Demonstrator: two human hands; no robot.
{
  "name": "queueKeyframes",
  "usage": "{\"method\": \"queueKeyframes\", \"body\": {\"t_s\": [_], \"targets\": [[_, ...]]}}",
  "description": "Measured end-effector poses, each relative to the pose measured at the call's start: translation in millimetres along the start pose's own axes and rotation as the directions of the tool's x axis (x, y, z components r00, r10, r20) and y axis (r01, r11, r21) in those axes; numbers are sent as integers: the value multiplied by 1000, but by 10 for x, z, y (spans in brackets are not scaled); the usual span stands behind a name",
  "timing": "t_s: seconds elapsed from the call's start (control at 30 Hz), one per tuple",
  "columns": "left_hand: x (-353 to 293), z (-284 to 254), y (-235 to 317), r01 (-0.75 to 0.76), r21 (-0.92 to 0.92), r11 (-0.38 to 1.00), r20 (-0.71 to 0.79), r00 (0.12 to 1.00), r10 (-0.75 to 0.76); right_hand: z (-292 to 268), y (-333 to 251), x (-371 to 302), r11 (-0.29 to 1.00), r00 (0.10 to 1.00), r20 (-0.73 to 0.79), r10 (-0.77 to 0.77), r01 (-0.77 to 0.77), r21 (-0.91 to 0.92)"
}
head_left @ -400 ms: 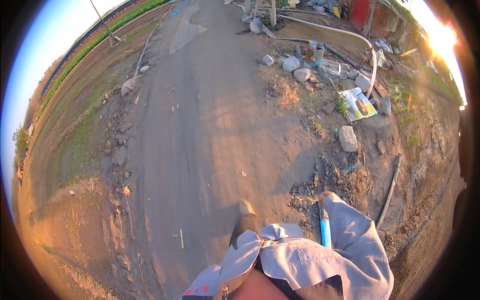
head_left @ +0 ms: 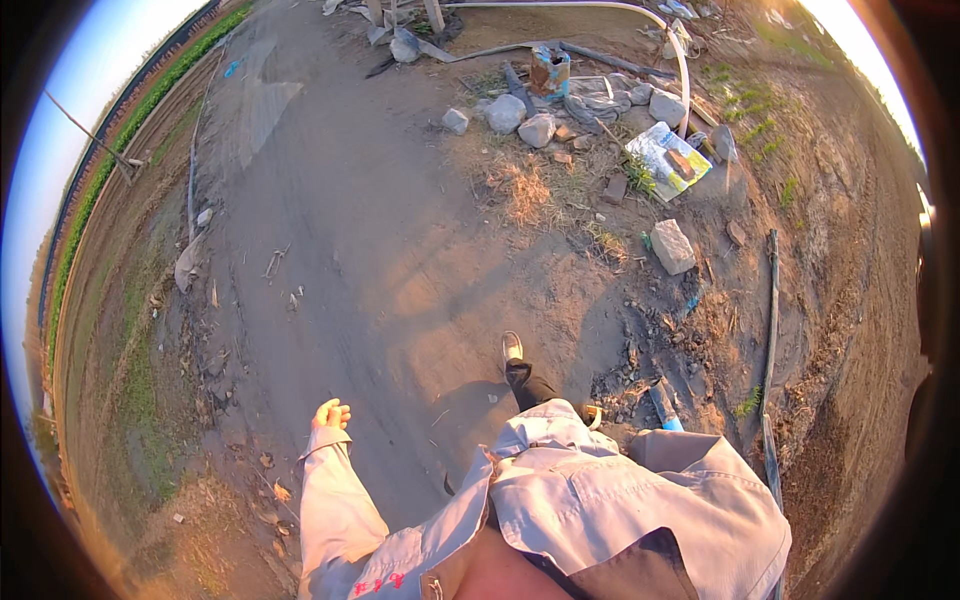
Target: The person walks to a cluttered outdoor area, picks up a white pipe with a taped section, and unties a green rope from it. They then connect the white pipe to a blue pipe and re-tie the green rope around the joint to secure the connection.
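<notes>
At the left, the person's left hand (head_left: 331,414) hangs out over the dirt track (head_left: 350,330), fingers loosely curled rather than clenched, nothing showing in them. Near the middle, one shoe (head_left: 512,346) is set forward beneath a dark trouser leg (head_left: 530,386), so the step in hand looks like a walking stride; a further stride would call for firm footing and keeping clear of the dark rubble (head_left: 620,380) just ahead on the right. Next comes the blue tube (head_left: 664,406) with a duller end – well apart from the left fingers, just beyond the right sleeve (head_left: 700,480). The right hand is hidden there – I cannot tell whether its fingers grip the tube. Farther right lies a long pole (head_left: 771,340).
</notes>
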State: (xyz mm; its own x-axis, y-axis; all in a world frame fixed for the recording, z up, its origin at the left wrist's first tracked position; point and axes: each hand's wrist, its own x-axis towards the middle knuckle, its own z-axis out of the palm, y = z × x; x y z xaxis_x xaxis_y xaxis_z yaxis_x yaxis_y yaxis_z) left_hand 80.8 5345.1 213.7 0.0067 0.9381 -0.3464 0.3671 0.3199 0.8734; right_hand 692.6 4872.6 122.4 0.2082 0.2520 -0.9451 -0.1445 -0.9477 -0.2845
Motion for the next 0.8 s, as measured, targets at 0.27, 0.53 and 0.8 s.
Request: {"method": "queueKeyframes", "body": {"t_s": [0.27,0.53,0.8], "targets": [[1816,867,438,638,4,770,-26,770,-637,-888,-3421,1188,985,995,-26,-94,89,-147],[3240,1037,734,721,248,647,205,613,-763,-1237,-8587,1250,881,884,26,-467,468,-72],[6903,256,1869,741,206,639,146,622,-769,-674,-9743,4064,679,665,533,-523,703,-212]]}}
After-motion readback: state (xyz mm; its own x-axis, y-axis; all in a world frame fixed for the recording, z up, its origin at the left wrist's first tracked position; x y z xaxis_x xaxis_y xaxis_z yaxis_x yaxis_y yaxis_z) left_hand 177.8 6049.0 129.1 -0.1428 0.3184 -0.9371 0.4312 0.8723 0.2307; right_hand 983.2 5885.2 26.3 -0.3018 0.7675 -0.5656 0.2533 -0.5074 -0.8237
